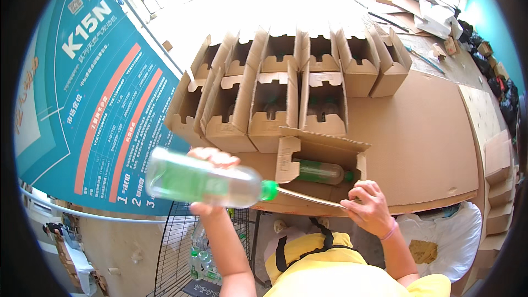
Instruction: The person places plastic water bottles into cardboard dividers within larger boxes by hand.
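Observation:
My left hand holds a clear plastic bottle around its body. The bottle lies nearly level, its green label partly covered by blur and its green cap pointing right. My right hand grips the near right corner of an open cardboard box. Inside that box a second bottle with a green cap rests on its side. The held bottle's cap is beside the box's near left edge; from this angle I cannot tell how high above it.
Two rows of open cardboard boxes stand behind, several with bottles inside. A cardboard sheet covers the tabletop. Below left, a black wire basket holds more bottles. A teal printed banner rises at left. A white sack sits at lower right.

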Demonstrator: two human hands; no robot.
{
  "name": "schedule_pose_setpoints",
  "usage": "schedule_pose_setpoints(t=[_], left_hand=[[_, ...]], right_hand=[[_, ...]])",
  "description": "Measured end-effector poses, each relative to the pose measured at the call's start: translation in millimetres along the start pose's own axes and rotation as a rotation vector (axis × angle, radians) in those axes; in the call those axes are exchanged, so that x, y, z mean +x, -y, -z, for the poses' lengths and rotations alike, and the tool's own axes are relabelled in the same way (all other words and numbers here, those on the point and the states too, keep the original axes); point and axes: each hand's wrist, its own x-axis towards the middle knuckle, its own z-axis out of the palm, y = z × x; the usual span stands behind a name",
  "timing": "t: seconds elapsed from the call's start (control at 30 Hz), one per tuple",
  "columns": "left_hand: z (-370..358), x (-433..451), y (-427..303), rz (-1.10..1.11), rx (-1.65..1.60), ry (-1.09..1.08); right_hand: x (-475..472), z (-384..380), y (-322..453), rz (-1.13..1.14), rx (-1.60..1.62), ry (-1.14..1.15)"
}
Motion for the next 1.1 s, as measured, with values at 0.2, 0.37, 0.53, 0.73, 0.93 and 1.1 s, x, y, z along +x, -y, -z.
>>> schedule_pose_setpoints(t=[0.2, 0.37, 0.53, 0.73, 0.93, 1.1], left_hand=[[-73, 67, 76, 0.57, 1.017, 0.474], [-54, 65, 133, 0.859, 1.293, 1.015], [-46, 48, 182, 1.149, 1.435, 1.545], [-47, 3, 241, 1.161, 1.451, 1.896], [-51, 1, 228, 1.18, 1.443, 1.688], [-52, 30, 190, 1.122, 1.286, 1.629]], right_hand=[[-7, -6, -2, -0.018, 0.027, -0.156], [-8, -16, -6, -0.063, 0.0, -0.261], [-13, -25, -8, -0.024, 0.019, -0.227], [-17, -20, -8, -0.009, 0.078, -0.172], [-15, -21, -8, -0.01, 0.11, -0.16], [-16, -21, -4, -0.006, 0.086, -0.144]])
